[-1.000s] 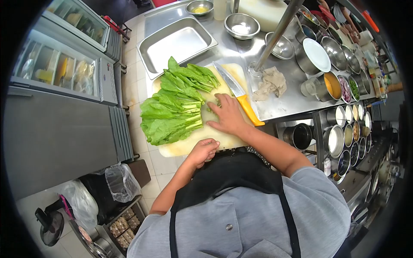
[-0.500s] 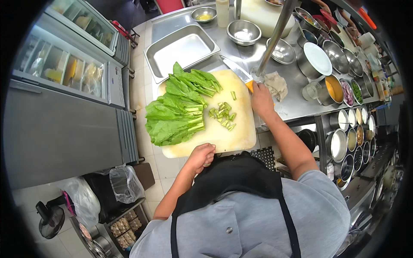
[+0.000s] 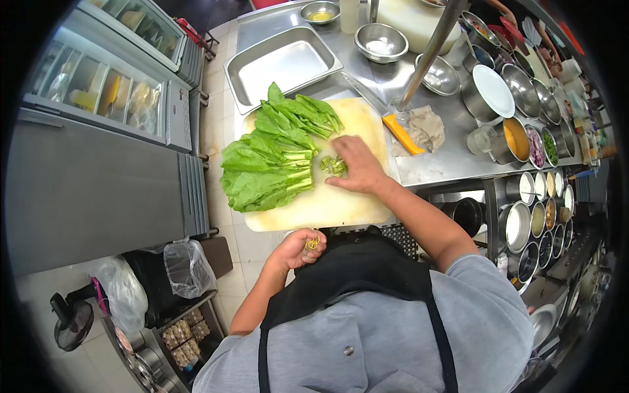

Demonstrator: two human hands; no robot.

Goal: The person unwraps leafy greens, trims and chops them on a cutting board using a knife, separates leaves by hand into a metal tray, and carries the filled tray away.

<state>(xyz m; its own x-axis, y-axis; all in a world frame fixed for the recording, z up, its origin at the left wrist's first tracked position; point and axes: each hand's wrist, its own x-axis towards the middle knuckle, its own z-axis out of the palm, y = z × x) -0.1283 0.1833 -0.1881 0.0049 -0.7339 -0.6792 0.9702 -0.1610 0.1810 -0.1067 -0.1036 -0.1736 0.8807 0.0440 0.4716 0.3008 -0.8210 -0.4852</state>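
My right hand (image 3: 357, 167) is over the cutting board (image 3: 354, 213), thumb and fingers apart around a small heap of cut stem ends (image 3: 333, 165). The fingertips are slightly blurred. Leafy greens (image 3: 268, 167) lie in bunches on the left of the board, their trimmed stems facing the heap. Below the board's near edge, my left hand (image 3: 298, 250) is closed, with yellow rubber bands (image 3: 313, 243) showing at its fingers. A knife with an orange handle (image 3: 402, 134) rests on the steel counter to the right of the board, its blade pointing away.
A steel pan (image 3: 282, 65) stands behind the board. A crumpled cloth (image 3: 427, 129) lies beside the knife, near a metal post (image 3: 429, 56). Steel bowls (image 3: 381, 42) and pots (image 3: 481, 98) fill the counter's right side. A bin with a clear liner (image 3: 188, 265) stands at lower left.
My right hand has let go of the knife and moved left onto the stem ends, which are now closer together. My left hand has turned, and the rubber bands now show.
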